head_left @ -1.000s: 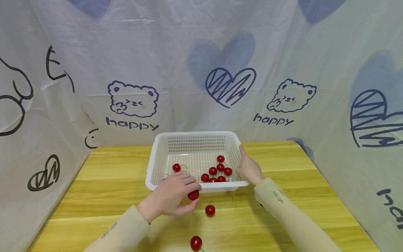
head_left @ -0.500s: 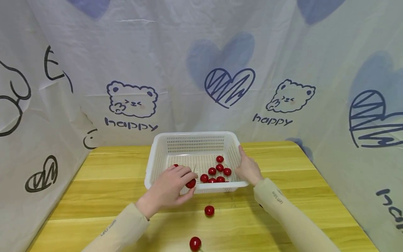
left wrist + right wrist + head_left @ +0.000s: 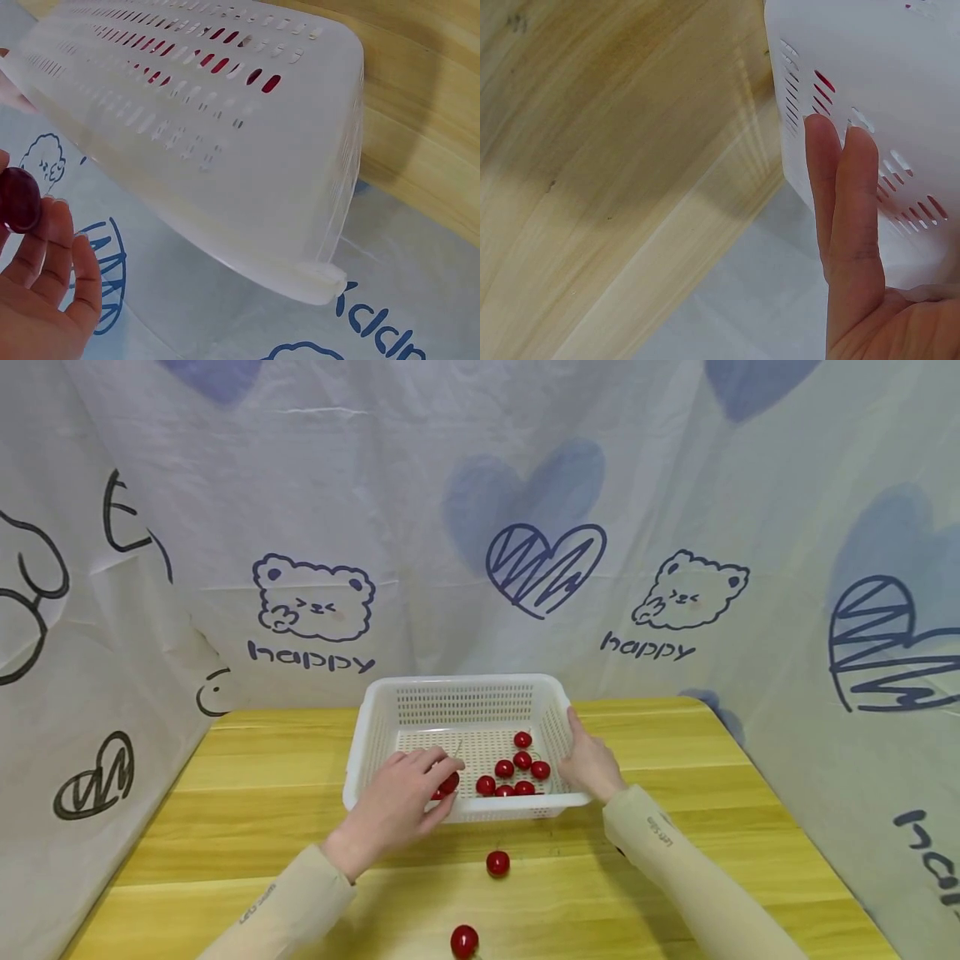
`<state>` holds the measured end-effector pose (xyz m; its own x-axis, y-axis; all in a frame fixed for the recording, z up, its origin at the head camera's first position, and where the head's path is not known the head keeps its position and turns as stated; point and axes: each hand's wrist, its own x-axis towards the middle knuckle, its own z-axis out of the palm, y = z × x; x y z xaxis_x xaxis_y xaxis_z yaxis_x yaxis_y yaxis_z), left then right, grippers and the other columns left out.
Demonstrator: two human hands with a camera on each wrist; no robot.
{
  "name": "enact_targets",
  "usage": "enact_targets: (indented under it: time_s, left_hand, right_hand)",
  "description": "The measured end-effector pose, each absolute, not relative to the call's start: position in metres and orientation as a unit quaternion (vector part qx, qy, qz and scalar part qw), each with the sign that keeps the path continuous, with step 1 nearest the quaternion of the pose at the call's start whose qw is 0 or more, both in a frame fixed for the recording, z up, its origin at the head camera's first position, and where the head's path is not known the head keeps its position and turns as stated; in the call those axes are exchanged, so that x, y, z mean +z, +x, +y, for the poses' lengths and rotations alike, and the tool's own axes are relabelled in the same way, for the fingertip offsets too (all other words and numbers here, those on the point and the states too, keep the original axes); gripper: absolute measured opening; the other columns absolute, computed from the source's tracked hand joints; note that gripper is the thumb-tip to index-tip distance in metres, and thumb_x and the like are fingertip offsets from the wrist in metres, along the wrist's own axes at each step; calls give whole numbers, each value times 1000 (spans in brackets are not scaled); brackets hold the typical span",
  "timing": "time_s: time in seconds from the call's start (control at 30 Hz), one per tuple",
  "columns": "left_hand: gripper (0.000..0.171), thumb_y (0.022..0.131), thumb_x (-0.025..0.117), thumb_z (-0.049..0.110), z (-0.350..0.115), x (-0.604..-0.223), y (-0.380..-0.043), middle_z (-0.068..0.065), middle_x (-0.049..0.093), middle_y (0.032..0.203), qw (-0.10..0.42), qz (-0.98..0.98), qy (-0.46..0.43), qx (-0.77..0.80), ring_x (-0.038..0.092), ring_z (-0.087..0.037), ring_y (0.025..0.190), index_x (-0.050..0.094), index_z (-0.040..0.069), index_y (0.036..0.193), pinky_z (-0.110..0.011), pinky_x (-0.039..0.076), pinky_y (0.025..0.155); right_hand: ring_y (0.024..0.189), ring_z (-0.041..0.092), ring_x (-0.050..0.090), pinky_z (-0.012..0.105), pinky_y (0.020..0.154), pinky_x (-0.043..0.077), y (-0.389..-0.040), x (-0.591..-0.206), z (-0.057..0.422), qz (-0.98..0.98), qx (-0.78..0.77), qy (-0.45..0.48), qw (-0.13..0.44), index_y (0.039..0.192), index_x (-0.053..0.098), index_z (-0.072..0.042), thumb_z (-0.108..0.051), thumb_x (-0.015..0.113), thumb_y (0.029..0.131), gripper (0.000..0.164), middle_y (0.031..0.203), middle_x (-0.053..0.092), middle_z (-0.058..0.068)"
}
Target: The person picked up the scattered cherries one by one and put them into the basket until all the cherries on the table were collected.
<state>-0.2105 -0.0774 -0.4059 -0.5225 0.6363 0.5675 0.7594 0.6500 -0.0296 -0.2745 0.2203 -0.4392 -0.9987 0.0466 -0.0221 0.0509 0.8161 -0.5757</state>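
Observation:
My left hand (image 3: 401,793) reaches over the front rim of a white slotted plastic basket (image 3: 465,808), holding a dark red cherry (image 3: 19,199) between thumb and fingertips. A thin stem rises from near those fingers in the head view. Inside the basket, several cherries (image 3: 504,769) are gathered toward the right front, and another red bit shows just under the left hand. At the right side of the basket, my right hand (image 3: 594,767) grips the wall, thumb at the rim. Its fingers (image 3: 855,195) lie along the slotted outer wall in the right wrist view.
On the wooden table (image 3: 225,827) in front of the basket lie two more cherries, one cherry (image 3: 498,863) near the basket and one cherry (image 3: 464,941) at the bottom edge of the view. A printed white cloth (image 3: 442,610) hangs behind and along both sides.
The left hand has carried its cherry forward and slightly left, from in front of the basket to over its front rim. The right hand has kept its grip on the basket.

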Motion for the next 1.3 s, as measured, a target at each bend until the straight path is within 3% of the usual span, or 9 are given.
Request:
enact_targets:
  time_s: [0.6,1.07,1.3]
  left_hand:
    - [33,85,67,20,-84,-418,-226,0,57,103,251,-900,-334,-124,56,-18,84,58,16,116,-34,48,68]
    - [34,82,68,17,-94,-430,-242,-3,60,106,238,-913,-300,-140,59,-22,86,60,12,114,-40,51,71]
    - [28,86,64,18,-96,-433,-247,-3,60,104,221,-920,-282,-157,60,-21,87,60,11,114,-40,51,72]
  right_hand:
    - [55,22,56,29,47,48,-275,-438,220,956,-292,24,2,153,0,-17,4,61,71,105,101,62,22]
    - [57,22,58,30,47,49,-274,-438,221,956,-293,17,-8,153,5,-14,4,61,70,101,110,62,26]
    - [58,23,58,30,47,49,-273,-438,220,955,-297,25,-3,153,4,-15,5,61,70,103,109,62,25]
